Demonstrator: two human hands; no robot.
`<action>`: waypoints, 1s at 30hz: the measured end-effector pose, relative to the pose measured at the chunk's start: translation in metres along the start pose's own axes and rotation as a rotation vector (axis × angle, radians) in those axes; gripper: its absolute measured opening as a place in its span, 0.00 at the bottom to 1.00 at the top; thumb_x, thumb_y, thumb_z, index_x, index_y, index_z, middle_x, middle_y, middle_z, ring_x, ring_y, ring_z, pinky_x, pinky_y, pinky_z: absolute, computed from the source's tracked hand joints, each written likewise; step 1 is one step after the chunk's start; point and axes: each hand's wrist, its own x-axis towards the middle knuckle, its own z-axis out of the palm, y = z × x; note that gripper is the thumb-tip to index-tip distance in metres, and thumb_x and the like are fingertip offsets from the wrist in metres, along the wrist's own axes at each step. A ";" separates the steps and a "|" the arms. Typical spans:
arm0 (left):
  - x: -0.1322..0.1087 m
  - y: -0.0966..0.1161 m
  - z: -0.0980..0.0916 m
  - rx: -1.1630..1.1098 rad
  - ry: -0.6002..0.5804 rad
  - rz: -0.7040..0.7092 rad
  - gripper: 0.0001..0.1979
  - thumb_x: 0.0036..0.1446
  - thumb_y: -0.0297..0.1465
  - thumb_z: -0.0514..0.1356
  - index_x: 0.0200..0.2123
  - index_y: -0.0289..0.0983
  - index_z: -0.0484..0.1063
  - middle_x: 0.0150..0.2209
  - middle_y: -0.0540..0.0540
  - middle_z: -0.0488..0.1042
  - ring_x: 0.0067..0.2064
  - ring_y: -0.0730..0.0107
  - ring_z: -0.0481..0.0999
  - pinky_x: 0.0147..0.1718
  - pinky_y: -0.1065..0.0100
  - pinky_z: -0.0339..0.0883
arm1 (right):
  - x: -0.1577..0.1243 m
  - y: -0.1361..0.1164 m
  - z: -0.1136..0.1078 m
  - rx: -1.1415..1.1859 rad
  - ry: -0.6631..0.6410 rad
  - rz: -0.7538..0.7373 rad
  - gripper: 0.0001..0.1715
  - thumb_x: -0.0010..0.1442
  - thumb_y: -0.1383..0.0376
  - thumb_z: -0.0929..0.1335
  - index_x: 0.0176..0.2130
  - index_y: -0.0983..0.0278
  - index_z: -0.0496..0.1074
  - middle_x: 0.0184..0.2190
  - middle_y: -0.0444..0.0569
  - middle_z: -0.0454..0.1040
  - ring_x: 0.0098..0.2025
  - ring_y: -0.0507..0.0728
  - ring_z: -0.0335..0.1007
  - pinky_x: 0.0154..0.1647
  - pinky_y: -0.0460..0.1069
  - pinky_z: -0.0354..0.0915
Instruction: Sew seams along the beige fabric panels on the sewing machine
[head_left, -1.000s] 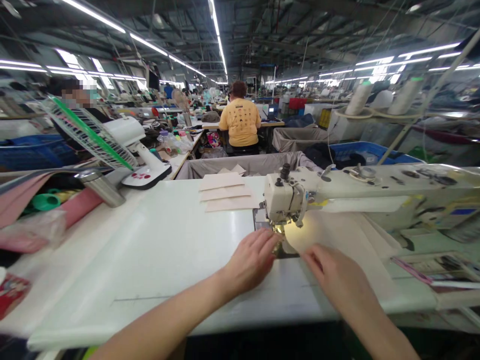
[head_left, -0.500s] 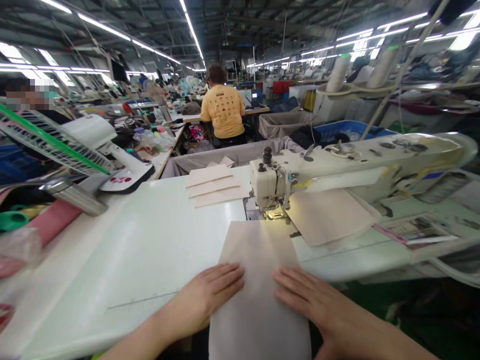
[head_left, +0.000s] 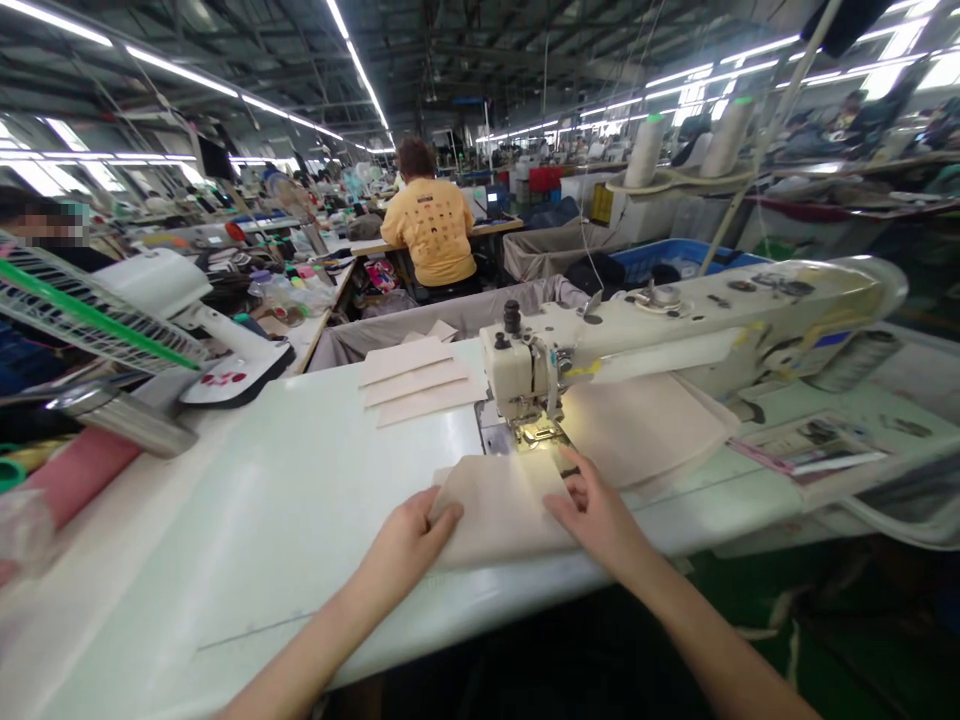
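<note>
A folded beige fabric piece (head_left: 499,505) lies on the white sewing table (head_left: 300,500), its far edge under the lit presser foot of the white sewing machine (head_left: 675,335). My left hand (head_left: 409,545) grips the fabric's left edge with the fingers curled over it. My right hand (head_left: 596,510) presses and pinches the fabric's right side just below the needle. A second stack of beige fabric (head_left: 645,425) rests under the machine arm to the right.
Three beige pieces (head_left: 420,378) lie fanned behind the machine head. A white desk fan (head_left: 150,300) and a steel flask (head_left: 120,420) stand at the left. A person in a yellow shirt (head_left: 431,230) sits ahead. Thread cones (head_left: 645,150) stand at the back right.
The fabric piece, flat and hanging over the table's front edge half a second ago, is now folded and pushed up to the needle. Both hands moved forward with it and closed on its edges.
</note>
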 end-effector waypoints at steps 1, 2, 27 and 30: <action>0.000 0.000 0.001 0.017 0.014 0.011 0.18 0.62 0.45 0.51 0.35 0.39 0.73 0.31 0.47 0.77 0.33 0.59 0.76 0.36 0.63 0.68 | 0.001 0.001 0.002 -0.026 0.028 -0.017 0.32 0.59 0.61 0.66 0.61 0.63 0.63 0.31 0.45 0.77 0.31 0.56 0.74 0.37 0.51 0.69; -0.001 0.001 0.002 0.026 0.029 0.017 0.17 0.62 0.44 0.51 0.36 0.39 0.72 0.31 0.48 0.77 0.33 0.59 0.75 0.35 0.63 0.67 | 0.001 0.001 0.004 -0.068 0.038 -0.041 0.29 0.59 0.60 0.66 0.59 0.63 0.66 0.31 0.45 0.76 0.30 0.56 0.73 0.37 0.51 0.69; -0.003 0.006 0.004 0.141 0.048 -0.028 0.14 0.61 0.41 0.48 0.32 0.40 0.66 0.26 0.49 0.72 0.28 0.62 0.72 0.30 0.65 0.63 | 0.007 -0.005 0.002 -0.305 -0.025 -0.073 0.14 0.60 0.63 0.67 0.43 0.62 0.79 0.30 0.47 0.79 0.29 0.56 0.72 0.34 0.49 0.66; -0.003 0.009 0.003 0.208 0.018 -0.041 0.13 0.63 0.39 0.47 0.33 0.40 0.66 0.26 0.49 0.73 0.28 0.62 0.74 0.31 0.65 0.64 | 0.009 -0.007 0.002 -0.335 -0.043 -0.060 0.13 0.61 0.64 0.67 0.44 0.63 0.78 0.30 0.47 0.79 0.30 0.57 0.72 0.35 0.49 0.67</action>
